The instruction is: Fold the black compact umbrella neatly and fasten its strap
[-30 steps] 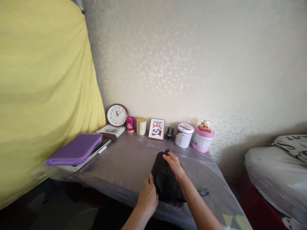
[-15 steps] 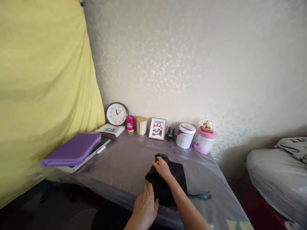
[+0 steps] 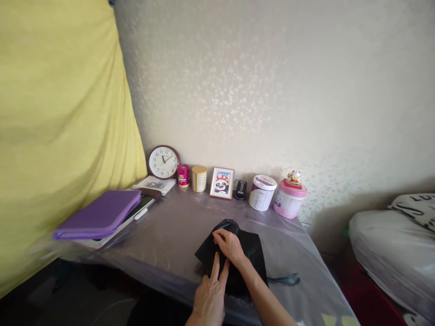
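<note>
Black cloth [image 3: 253,246], head view: lies on the near part of the desk [image 3: 176,226], right of centre, beneath both hands. Right hand [image 3: 229,246]: grip curled inward, thumb and fingertips close together at the cloth; whether a fold is pinched cannot be told. Left hand [image 3: 210,292]: grip loose, two fingers extended and spread apart against the cloth, on its near side. Strip [image 3: 285,279]: flat on the desk, right of the cloth. Frame [image 3: 222,183]: upright at the far side. Folder [image 3: 98,213]: far left.
</note>
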`<state>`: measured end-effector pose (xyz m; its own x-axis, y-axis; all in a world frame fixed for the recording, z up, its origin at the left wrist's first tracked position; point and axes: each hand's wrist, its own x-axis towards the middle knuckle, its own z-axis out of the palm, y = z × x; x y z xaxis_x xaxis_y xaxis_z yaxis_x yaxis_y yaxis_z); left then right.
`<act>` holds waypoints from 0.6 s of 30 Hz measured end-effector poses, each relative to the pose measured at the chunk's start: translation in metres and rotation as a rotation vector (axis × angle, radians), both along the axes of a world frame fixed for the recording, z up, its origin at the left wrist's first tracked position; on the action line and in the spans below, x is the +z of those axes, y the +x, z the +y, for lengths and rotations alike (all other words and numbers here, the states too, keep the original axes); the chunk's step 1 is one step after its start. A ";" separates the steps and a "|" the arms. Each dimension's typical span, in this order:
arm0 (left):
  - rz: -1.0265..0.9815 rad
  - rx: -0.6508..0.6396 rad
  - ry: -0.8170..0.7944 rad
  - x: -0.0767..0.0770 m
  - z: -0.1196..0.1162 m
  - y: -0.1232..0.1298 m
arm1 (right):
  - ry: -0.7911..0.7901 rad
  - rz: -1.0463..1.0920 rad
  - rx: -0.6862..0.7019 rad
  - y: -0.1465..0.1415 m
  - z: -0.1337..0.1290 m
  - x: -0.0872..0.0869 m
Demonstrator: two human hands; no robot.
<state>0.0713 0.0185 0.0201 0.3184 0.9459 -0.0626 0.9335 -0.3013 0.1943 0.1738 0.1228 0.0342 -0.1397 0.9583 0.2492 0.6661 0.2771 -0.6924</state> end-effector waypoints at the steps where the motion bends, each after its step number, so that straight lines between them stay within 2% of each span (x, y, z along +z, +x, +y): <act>1: 0.028 0.007 0.004 -0.002 0.001 0.001 | 0.070 -0.032 0.016 0.002 -0.004 -0.001; 5: 0.100 0.022 0.078 -0.008 0.001 0.004 | 0.308 -0.158 0.077 0.015 -0.018 -0.007; 10: 0.148 0.015 0.099 -0.009 0.000 0.010 | 0.405 -0.280 0.088 0.037 -0.003 -0.019; 14: 0.186 0.061 0.102 -0.012 0.001 0.015 | 0.385 -0.358 0.067 0.049 0.027 -0.027; 18: 0.192 0.083 0.042 -0.012 0.004 0.017 | 0.250 -0.371 0.011 0.057 0.059 -0.028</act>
<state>0.0879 0.0220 0.0085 0.2247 0.9715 -0.0749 0.9743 -0.2254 -0.0007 0.2312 0.1823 0.0062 -0.2734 0.8731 0.4036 0.8529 0.4141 -0.3180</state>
